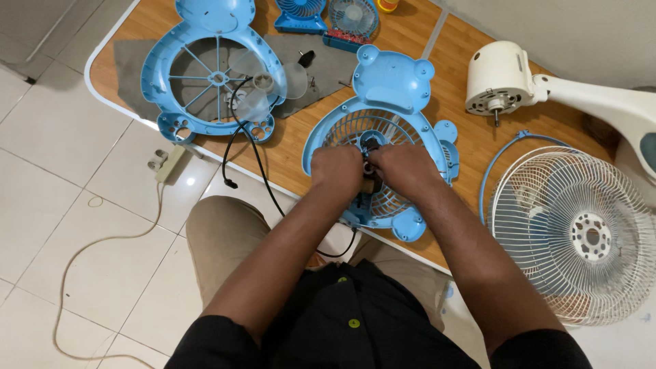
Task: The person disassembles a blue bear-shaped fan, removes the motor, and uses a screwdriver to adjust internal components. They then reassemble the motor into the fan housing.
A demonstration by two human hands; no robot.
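Both forearms extend forward from the lower edge of the view and converge over the near edge of the wooden table (471, 137). The left hand (336, 167) is turned knuckles up, fingers curled tightly inward at the hub of the blue bear-shaped fan grille (393, 89). The right hand (404, 166) mirrors it, knuckles up, fingers bent closed around the same spot. Between the two hands sits a small dark motor part (370, 146), touched by the fingertips of both; how firmly either hand grips it cannot be told, as the knuckles hide the contact. The grille lies flat, its lower rim overhanging the table edge just above the person's lap.

A black cable (254, 147) runs from the hub region under the left wrist, loops over the table edge and leads up to a second blue fan housing (179, 61), which lies flat on a grey cloth (130, 58) at the far left. A clear three-blade propeller (268, 82) rests on that housing's right side.

At the far edge stand two small blue fans (328, 15), side by side. To the right lies a white fan motor head (497, 76) with its shaft pointing down, attached to a white stand. A white wire fan guard (581, 232) lies beyond the table's right end, with a blue ring (509, 147) beside it. A beige plug strip (167, 162) sits on the tiled floor.
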